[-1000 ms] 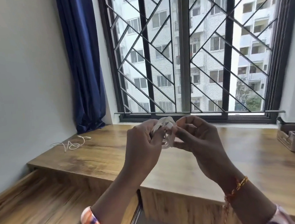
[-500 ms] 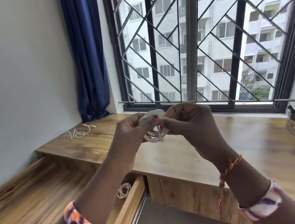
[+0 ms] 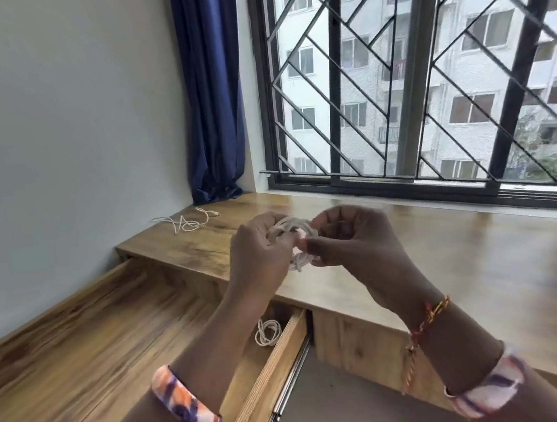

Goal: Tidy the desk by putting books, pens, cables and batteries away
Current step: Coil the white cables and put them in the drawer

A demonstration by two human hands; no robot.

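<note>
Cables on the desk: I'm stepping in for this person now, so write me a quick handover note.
Left hand and right hand both grip a white cable bundle, held above the desk.
One coiled cable already lies in the open drawer.
A loose cable lies on the desk's far left corner, near the curtain.
Left: finish the bundle, put it in the drawer, then coil and stow the loose cable. No books, pens or batteries are in view.

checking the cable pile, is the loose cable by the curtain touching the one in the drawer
Apart. The head view shows the loose cable on the desktop, with the coiled cable down in the open drawer.
</note>
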